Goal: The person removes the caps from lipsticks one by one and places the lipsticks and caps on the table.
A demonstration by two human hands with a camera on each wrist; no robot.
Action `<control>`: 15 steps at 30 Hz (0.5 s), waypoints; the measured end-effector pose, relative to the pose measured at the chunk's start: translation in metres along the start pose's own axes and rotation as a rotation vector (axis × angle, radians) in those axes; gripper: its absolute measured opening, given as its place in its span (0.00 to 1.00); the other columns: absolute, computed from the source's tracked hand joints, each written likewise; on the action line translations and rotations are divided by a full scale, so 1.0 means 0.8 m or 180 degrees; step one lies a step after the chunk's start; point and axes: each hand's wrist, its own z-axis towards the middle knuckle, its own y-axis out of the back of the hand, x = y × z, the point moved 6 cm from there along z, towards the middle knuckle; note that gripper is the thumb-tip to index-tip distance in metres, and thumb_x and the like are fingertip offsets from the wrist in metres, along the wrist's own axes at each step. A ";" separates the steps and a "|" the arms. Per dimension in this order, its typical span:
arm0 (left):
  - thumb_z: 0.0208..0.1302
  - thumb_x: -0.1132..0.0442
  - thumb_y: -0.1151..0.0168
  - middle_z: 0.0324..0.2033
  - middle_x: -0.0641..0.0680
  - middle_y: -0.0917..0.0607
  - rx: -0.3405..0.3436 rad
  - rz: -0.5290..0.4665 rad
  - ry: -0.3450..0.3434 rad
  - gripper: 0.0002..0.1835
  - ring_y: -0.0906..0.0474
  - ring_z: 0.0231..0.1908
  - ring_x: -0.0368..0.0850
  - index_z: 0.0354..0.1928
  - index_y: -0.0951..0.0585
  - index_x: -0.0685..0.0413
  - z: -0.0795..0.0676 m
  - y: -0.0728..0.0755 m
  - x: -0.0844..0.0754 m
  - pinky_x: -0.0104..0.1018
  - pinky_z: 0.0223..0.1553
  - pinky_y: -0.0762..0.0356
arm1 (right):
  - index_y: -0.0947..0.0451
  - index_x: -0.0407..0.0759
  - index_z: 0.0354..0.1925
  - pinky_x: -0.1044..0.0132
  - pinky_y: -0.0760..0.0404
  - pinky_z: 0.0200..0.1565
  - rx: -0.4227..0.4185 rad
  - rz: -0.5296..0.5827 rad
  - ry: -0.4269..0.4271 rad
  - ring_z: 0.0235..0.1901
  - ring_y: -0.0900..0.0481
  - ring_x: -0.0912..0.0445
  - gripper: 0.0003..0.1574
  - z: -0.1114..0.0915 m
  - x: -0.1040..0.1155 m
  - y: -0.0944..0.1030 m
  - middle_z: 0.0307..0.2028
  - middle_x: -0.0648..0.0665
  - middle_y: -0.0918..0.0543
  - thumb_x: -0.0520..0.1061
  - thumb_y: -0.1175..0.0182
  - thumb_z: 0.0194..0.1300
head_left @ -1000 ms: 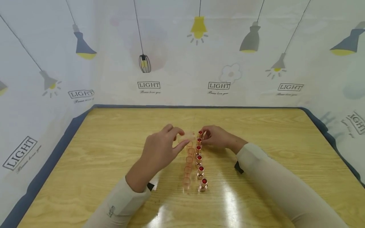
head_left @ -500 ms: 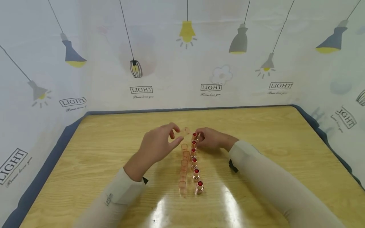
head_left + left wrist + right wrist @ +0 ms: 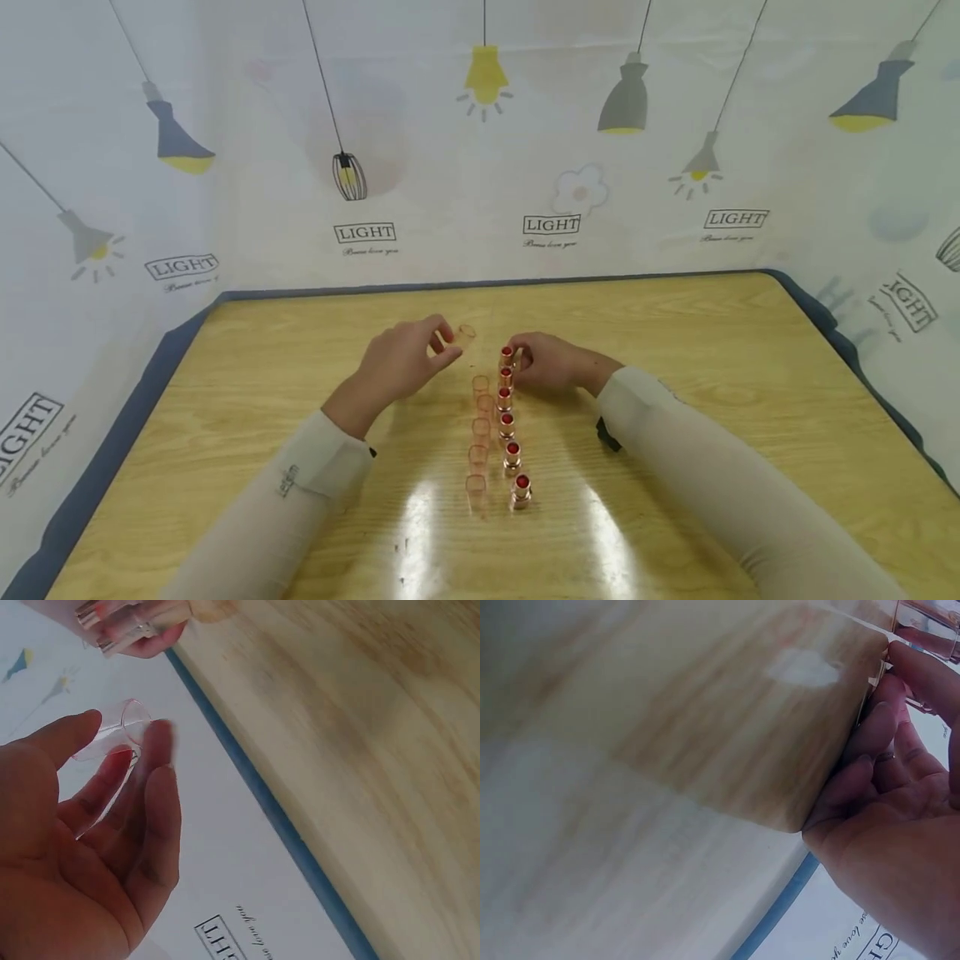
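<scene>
In the head view my left hand (image 3: 397, 358) pinches a clear pinkish lipstick cap (image 3: 465, 335) and keeps it tilted above the table, apart from the rows. The left wrist view shows the see-through cap (image 3: 124, 729) between thumb and fingertips. My right hand (image 3: 553, 364) grips the farthest lipstick (image 3: 506, 356), which stands upright with its red tip bare. Nearer to me, several more uncapped lipsticks (image 3: 507, 423) in rose-gold tubes line up. To their left runs a row of clear caps (image 3: 480, 429), standing on the table. Fingers hide part of the gripped tube.
The wood-grain table (image 3: 285, 358) has a dark blue edge along its back and sides. Behind it hangs a white cloth (image 3: 450, 258) printed with lamps. Light glares off the tabletop near me.
My left hand has drawn leftward with the cap, away from the farthest lipstick. The right hand stays on that lipstick. The head view has shifted a little.
</scene>
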 end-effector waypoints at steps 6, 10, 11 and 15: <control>0.68 0.45 0.37 0.38 0.49 0.13 0.0110 -0.0085 0.0093 0.16 0.19 0.31 0.42 0.49 0.18 0.46 0.009 -0.007 0.011 0.37 0.31 0.23 | 0.24 0.43 0.50 0.66 0.28 0.31 0.0003 -0.0054 -0.0018 0.27 0.28 0.57 0.14 0.003 0.002 0.000 0.28 0.47 0.23 0.39 0.38 0.66; 0.68 0.46 0.37 0.36 0.49 0.13 0.0255 -0.0163 0.0110 0.17 0.19 0.28 0.40 0.49 0.18 0.48 0.014 -0.012 0.014 0.37 0.31 0.22 | 0.23 0.44 0.50 0.66 0.28 0.31 -0.0022 -0.0073 -0.0062 0.27 0.27 0.57 0.13 0.004 0.001 0.001 0.29 0.47 0.22 0.39 0.37 0.66; 0.68 0.46 0.36 0.35 0.48 0.13 0.0290 -0.0181 0.0122 0.17 0.19 0.26 0.39 0.49 0.18 0.49 0.015 -0.013 0.015 0.36 0.31 0.23 | 0.23 0.44 0.50 0.66 0.28 0.31 -0.0017 -0.0066 -0.0063 0.27 0.27 0.57 0.13 0.004 0.001 0.001 0.29 0.47 0.22 0.39 0.37 0.66; 0.68 0.47 0.36 0.33 0.48 0.13 0.0398 -0.0237 0.0123 0.17 0.18 0.23 0.40 0.50 0.18 0.50 0.019 -0.015 0.017 0.37 0.31 0.23 | 0.23 0.44 0.50 0.66 0.28 0.31 -0.0003 -0.0077 -0.0052 0.27 0.27 0.57 0.13 0.004 0.003 0.000 0.29 0.47 0.22 0.39 0.37 0.66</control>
